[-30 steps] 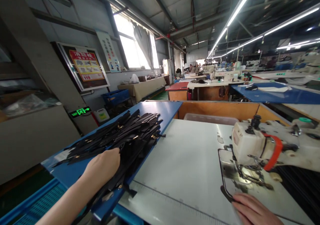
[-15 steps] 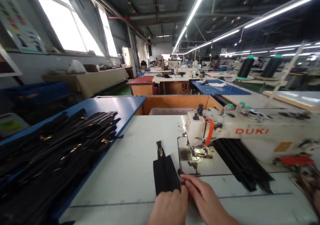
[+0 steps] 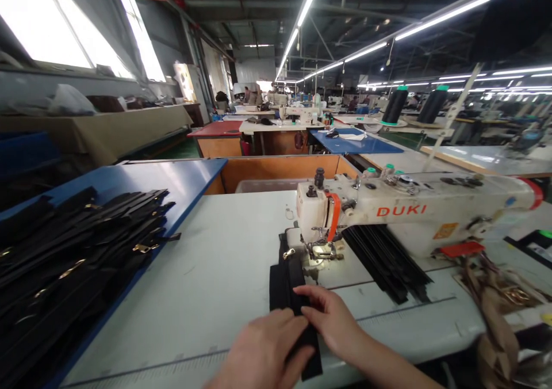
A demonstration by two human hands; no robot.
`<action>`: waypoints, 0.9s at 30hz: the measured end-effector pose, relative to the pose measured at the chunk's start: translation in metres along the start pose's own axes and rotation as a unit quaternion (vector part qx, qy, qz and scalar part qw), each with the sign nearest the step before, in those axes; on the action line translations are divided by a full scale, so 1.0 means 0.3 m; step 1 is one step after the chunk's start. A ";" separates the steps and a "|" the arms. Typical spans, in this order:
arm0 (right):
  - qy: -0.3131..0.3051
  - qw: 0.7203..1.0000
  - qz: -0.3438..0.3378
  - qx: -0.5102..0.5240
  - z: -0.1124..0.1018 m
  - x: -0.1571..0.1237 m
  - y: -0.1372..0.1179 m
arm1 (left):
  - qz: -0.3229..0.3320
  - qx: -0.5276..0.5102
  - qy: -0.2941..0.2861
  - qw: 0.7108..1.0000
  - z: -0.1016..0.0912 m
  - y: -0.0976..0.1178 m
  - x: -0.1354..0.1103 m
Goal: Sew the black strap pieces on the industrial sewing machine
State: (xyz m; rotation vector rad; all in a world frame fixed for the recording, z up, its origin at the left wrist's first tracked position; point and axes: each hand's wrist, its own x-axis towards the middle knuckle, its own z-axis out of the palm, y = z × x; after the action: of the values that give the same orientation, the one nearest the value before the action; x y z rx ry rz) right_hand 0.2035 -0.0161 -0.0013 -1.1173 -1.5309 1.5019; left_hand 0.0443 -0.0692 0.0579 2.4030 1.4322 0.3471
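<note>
A black zipper piece (image 3: 284, 282) with a metal pull lies lengthwise on the pale sewing table, its far end just left of the presser foot. My left hand (image 3: 269, 346) grips its near part, thumb apart from the curled fingers. On the right edge, my right hand (image 3: 330, 317) pinches the fabric between thumb and fingertips. The white sewing machine (image 3: 371, 208), marked DUKI, stands close ahead on the right. Part of the fabric is hidden under both hands.
A heap of black zipper pieces (image 3: 86, 256) covers the blue side table (image 3: 190, 176) on the left. Black strips (image 3: 383, 262) lie under the machine arm. Brown straps (image 3: 491, 308) hang at the right. Thread cones (image 3: 394, 107) stand farther back.
The zipper piece has moved toward the machine's needle area, and more of it shows below my hands. My right hand now reaches over its right edge. The view has swung right.
</note>
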 end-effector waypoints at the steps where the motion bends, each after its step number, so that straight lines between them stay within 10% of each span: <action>1: 0.000 1.000 0.000 -0.007 -0.005 -0.003 -0.007 | -0.024 -0.018 0.041 0.999 -0.021 -0.026 0.010; 9: 0.014 0.997 0.017 -0.078 -0.027 -0.011 -0.031 | -0.129 0.013 0.067 0.989 -0.027 -0.195 0.234; 16: 0.021 0.996 0.023 -0.079 -0.019 -0.011 -0.010 | -0.200 -0.018 -0.076 0.977 -0.069 -0.259 0.419; 21: 0.027 0.997 0.024 -0.071 -0.016 -0.012 0.002 | -0.184 -0.045 -0.108 0.976 -0.092 -0.280 0.433; 27: -0.001 0.997 0.051 -0.063 -0.011 -0.005 0.015 | -0.227 -0.041 -0.002 0.973 -0.072 -0.299 0.413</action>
State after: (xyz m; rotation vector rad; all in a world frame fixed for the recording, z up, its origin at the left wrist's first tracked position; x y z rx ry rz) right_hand 0.2075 -0.0163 -0.0055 -1.2836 -1.6103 1.4895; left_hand 0.0223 0.0833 0.0478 1.9313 1.8641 0.2774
